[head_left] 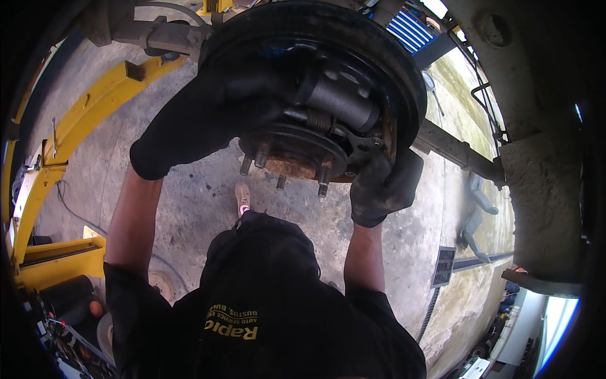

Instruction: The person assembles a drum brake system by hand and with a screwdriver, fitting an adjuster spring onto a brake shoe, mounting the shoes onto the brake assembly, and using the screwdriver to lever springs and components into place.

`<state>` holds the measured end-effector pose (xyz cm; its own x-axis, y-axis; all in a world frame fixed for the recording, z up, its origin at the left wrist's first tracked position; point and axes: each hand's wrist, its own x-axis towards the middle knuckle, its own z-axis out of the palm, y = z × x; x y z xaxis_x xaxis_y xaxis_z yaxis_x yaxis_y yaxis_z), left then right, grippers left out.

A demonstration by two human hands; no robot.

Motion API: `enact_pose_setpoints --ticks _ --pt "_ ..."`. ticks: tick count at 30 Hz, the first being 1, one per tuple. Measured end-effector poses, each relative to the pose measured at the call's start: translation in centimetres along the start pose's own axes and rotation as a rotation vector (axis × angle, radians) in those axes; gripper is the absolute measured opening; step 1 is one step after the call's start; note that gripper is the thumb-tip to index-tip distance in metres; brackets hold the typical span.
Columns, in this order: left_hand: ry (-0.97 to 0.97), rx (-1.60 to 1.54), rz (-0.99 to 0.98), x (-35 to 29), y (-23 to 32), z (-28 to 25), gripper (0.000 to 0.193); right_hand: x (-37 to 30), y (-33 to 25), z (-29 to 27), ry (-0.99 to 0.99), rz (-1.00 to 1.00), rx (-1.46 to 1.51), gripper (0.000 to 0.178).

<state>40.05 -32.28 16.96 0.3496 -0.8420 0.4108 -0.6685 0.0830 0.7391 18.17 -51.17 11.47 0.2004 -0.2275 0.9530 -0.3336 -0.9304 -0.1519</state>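
Overhead, at top centre, is a drum brake assembly with a dark round backing plate. Inside it sit a grey wheel cylinder, a coil spring and a rusty-edged brake shoe. Below them the wheel hub carries several threaded studs. My left hand, in a black glove, reaches into the left side of the assembly; its fingers look curled, but the dark hides what they grip. My right hand, also gloved, is closed around the lower right end of the brake shoe.
A yellow lift arm curves along the left, with a wrench on it. Dark suspension parts extend right of the brake. A blue tool cabinet stands behind. A floor drain grate lies at lower right.
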Motion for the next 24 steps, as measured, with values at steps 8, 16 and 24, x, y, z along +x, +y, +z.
enact_pose_setpoints --ticks 8,16,24 --pt "0.0 0.254 0.433 0.5 -3.0 -0.2 0.035 -0.1 -0.1 0.2 0.012 -0.004 0.01 0.042" --pt "0.093 0.5 0.567 0.1 -3.2 0.3 0.043 -0.5 0.0 -0.1 -0.024 0.033 0.009 0.043" --pt "0.072 0.382 0.275 -1.0 -1.1 0.8 0.044 -0.5 -0.1 0.0 0.0 0.007 -0.034 0.046"
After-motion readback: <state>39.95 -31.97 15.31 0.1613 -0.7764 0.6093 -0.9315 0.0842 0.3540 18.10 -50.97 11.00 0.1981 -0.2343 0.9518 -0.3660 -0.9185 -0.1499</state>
